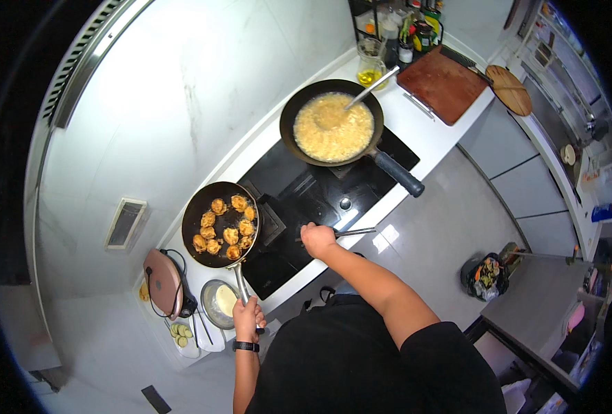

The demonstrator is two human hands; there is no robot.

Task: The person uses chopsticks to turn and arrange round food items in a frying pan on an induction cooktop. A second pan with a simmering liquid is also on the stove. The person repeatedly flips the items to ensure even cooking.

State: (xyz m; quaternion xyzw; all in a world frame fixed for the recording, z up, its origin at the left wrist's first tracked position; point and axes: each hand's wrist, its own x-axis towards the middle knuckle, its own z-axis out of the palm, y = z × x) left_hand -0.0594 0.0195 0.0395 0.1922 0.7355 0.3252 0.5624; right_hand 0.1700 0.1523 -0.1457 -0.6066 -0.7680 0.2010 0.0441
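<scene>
My left hand grips the metal handle of a dark frying pan. Several browned, battered rounds lie in the pan. Over the front of the black glass cooktop, my right hand is closed around what look like dark chopsticks; their ends point right, away from the pan. Beside the left hand stands a metal bowl holding pale batter. Pale green slices rest on a white dish nearby, and more chopsticks lie across white dishware.
A black wok of yellowish egg-like soup holds a ladle; its handle juts over the counter edge. Behind are an oil jug and a cutting board. A pink electric griddle stands left, a waste bin on the floor.
</scene>
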